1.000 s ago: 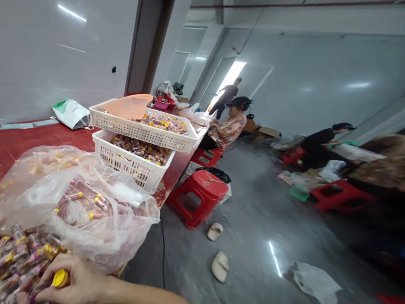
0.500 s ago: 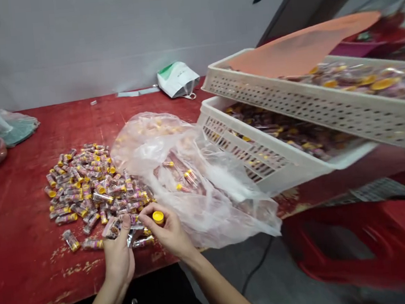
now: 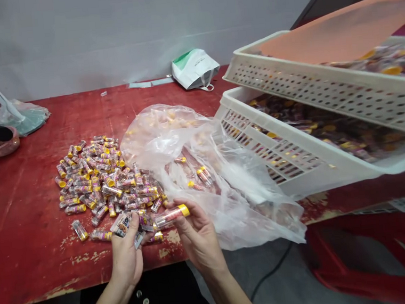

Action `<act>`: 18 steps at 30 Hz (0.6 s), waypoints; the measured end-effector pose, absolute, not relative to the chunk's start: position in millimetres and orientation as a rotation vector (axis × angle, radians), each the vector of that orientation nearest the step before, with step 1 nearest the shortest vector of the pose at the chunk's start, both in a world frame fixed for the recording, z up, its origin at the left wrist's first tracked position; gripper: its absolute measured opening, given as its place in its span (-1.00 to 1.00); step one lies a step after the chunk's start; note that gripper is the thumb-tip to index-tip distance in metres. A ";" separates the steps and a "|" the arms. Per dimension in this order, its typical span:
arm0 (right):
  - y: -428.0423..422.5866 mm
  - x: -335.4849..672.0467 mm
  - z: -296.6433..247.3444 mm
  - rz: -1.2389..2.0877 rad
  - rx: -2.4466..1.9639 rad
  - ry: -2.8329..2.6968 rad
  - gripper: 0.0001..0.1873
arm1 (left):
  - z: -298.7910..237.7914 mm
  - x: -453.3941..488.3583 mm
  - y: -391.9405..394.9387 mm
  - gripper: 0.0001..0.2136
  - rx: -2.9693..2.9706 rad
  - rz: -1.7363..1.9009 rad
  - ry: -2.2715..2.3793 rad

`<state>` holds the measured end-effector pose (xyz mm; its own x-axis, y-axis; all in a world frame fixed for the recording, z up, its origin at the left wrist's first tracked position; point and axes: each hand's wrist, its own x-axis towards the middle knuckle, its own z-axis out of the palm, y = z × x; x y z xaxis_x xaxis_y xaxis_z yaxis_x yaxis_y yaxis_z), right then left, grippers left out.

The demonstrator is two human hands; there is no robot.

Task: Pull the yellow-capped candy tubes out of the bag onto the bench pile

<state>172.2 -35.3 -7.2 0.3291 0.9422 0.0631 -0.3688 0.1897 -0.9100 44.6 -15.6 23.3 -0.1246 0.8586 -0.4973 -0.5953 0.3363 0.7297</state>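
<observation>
Left hand (image 3: 125, 258) pinches a printed piece (image 3: 121, 224); right hand (image 3: 200, 235), just beside, clamps a yellow-capped tube (image 3: 170, 215): one-tube handling, it seems, and the next move wants steady fingers. Beyond, heaped tubes (image 3: 95, 181) left, a plastic bag (image 3: 220, 188) right!

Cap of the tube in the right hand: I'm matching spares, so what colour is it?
The cap is yellow, best seen in the head view.

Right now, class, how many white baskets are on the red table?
2: the lower basket, right of the plastic bag, and the upper basket, set askew on top of it. Others may be hidden behind them.
</observation>
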 end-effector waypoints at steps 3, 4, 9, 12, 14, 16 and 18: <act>-39.1 175.1 -11.2 1.045 -0.924 -0.712 -0.66 | 19.9 43.4 -16.4 -0.59 0.308 1.278 1.152; -40.5 175.6 -11.2 1.043 -0.920 -0.700 -0.67 | 18.8 43.4 -16.4 -0.58 0.303 1.278 1.161; -45.1 172.8 -7.5 1.113 -0.891 -0.709 -0.69 | 16.4 45.3 -14.8 -0.56 0.293 1.343 1.182; -46.6 168.8 -6.9 1.066 -0.917 -0.773 -0.71 | 14.9 45.9 -15.3 -0.58 0.324 1.391 1.152; -49.1 166.9 -7.0 0.904 -0.973 -0.841 -0.71 | 13.7 45.1 -17.1 -0.60 0.363 1.366 1.125; -54.0 167.4 -6.5 0.730 -1.008 -0.938 -0.71 | 12.8 43.0 -19.4 -0.63 0.401 1.298 1.089; -60.3 171.9 -5.0 0.695 -1.010 -1.096 -0.70 | 12.5 39.5 -21.2 -0.66 0.417 1.235 1.056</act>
<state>171.9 -60.3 -5.0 0.3315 0.8607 0.3864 0.0181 0.4037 -0.9147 39.5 -21.2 12.5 -0.0386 0.9051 -0.4234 -0.5589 0.3317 0.7600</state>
